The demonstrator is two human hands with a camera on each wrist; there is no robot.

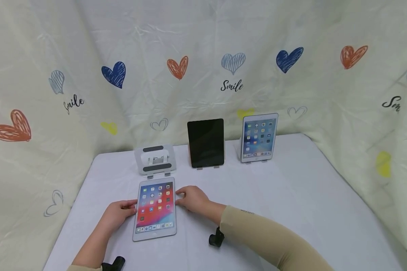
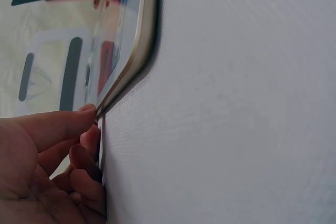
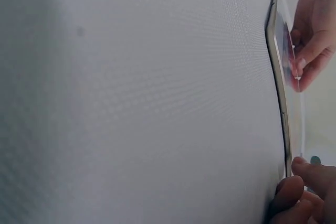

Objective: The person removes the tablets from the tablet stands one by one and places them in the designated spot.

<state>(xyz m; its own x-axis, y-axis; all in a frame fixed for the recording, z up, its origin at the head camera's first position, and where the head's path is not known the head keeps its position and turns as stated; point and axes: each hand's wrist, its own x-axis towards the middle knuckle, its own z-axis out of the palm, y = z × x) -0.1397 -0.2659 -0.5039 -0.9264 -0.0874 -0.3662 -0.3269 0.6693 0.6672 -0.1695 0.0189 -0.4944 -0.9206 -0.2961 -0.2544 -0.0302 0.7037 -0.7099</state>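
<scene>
The tabletop (image 1: pixel 312 188), near edge cropped, lies beneath the gripped tablet (image 1: pixel 155 209).

from my end i read a staged, curtained booth: beyond the right hand (image 1: pixel 192 198) hangs a creamy cloth backdrop (image 1: pixel 139 101) printed with coloured scribbled hearts (image 1: pixel 114 74) and black "smile" lettering (image 1: pixel 232 86), folding round both sides of the white cloth-covered table (image 1: pixel 325 218) beneath the hand.

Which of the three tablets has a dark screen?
The back left tablet: its screen is black, while the back right tablet and front tablet are lit.
</scene>
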